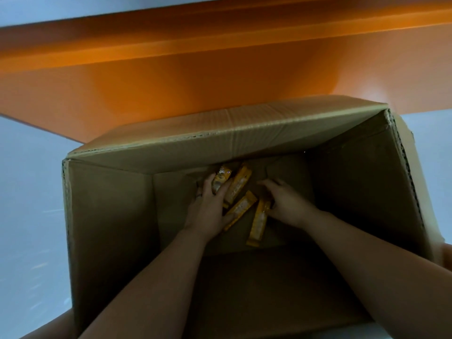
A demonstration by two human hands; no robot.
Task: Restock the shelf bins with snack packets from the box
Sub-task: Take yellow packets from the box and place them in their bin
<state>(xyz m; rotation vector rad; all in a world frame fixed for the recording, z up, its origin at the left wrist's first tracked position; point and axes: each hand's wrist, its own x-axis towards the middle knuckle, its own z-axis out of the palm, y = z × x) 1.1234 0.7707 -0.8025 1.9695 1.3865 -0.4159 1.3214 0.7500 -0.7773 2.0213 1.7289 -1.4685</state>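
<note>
Far beyond both hands: orange shelf panel (220, 77), no bins in view. Around both hands: open cardboard box (110, 216), deep, nearly empty, far flap up.

Down on the box floor: left hand (208, 209), fingers curled round one snack packet (221, 178), gripping it near its lower end. Alongside: right hand (287, 204), fingertips curled onto the top end of a second packet (259, 221). Too dim to tell whether pinched or only touched.

Just right of the left fingers: third packet (239, 184). Between the hands: fourth packet (241, 207). All loose, the ungripped ones lying flat on the box floor, none stacked neatly.

Judged light, slim, yellow film wrappers. Probably slippery and crinkly, contents somewhat crushable. Best taken across the narrow middle, or several gathered together in one palm, without hard squeezing.

Step in hand, by the look of it: scooping up the last packets for the bins. Box side of the restock looks close to done.
</note>
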